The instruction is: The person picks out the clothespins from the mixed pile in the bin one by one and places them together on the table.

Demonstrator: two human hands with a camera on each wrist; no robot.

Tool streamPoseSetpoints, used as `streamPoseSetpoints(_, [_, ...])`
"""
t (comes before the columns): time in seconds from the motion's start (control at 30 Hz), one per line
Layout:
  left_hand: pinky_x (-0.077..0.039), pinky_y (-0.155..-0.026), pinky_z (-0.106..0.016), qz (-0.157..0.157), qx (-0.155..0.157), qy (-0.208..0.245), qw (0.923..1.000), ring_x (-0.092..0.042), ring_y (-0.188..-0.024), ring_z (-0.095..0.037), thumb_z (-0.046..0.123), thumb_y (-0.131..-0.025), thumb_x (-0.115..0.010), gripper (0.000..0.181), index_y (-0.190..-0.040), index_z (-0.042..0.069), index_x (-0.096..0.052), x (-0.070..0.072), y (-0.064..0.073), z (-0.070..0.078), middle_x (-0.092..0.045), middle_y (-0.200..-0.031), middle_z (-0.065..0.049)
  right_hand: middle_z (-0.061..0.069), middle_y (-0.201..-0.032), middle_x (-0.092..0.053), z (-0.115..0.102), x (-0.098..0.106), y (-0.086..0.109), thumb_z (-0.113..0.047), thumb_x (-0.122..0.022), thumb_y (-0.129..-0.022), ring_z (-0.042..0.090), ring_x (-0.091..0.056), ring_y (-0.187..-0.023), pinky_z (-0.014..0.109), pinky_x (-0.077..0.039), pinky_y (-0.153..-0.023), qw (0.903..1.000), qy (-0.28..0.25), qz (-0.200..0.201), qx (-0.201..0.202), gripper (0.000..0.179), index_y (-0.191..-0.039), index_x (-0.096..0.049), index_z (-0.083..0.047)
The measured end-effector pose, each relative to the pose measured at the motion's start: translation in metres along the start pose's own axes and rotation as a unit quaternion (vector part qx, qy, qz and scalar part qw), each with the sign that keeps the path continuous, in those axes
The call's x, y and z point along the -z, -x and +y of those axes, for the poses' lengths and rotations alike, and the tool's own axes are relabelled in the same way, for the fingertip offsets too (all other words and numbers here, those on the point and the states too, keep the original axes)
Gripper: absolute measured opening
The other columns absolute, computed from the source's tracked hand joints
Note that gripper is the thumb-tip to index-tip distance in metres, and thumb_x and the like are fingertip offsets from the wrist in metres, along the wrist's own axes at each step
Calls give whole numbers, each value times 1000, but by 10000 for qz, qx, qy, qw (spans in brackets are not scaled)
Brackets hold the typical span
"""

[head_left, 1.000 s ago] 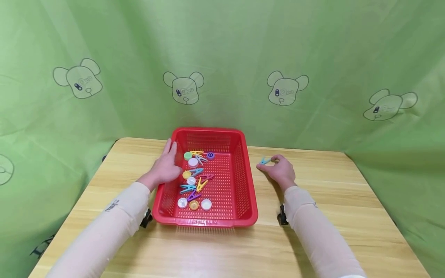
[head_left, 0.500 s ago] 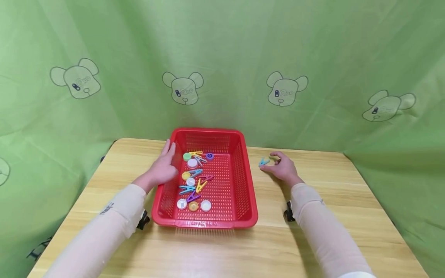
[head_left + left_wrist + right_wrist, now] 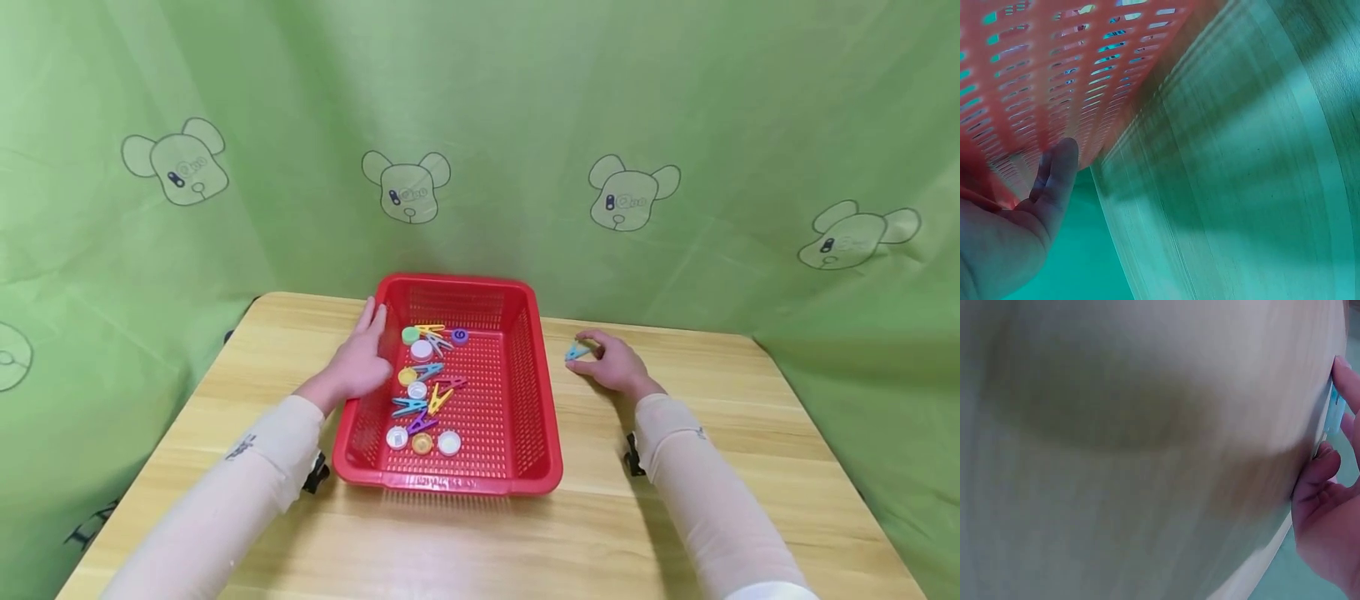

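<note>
"So, how far along does this look?"

"Early, I'd judge, if you go by what lies outside the red basket (image 3: pixel 517 486). You have just one light-blue peg (image 3: pixel 577 352) out there, to the right of it, at the far part of the worktop (image 3: pixel 720 375). Seven other pegs (image 3: pixel 440 400) and eight caps (image 3: pixel 449 442) lie mixed inside, mostly towards the left, not set apart by kind."

"And what are my hands doing?"

"Your right hand (image 3: pixel 617 362) is curved round that light-blue peg, fingers drawn narrow, with your thumb on the near side and a finger on the far side. In the right wrist view your fingertips meet the worktop, but I can't tell how firm the pinch is, or whether the peg itself rests on the wood. Your left hand (image 3: pixel 354 360) lies over the basket's left side, fingers fairly straight, with no peg or cap in it."

"Then what counts as done, and what is left?"

"One peg is apart from the rest, and you haven't let it go yet. I'd count the mingled pieces in the basket as the part left."
</note>
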State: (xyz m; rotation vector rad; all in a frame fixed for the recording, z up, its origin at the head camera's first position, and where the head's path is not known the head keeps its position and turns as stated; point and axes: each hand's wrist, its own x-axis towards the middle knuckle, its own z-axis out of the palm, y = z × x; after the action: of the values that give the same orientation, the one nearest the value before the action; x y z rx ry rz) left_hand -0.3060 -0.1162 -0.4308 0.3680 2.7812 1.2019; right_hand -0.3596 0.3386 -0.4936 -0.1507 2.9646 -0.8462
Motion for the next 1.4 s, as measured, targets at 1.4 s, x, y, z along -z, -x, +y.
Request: streamPoseSetpoints(1.4, [-44,-100,-55,-173,-232,-337,9990,-7,-148,-39,-4,-78,-62,100,-159,0,-4,3,3,4,14,-165,-11,17,-98,-58,-7,-7,39,-31,-79,-85,33,-53,-89,43,-45,-77,9865,-509,1345,-783,39,-111,-66,-5])
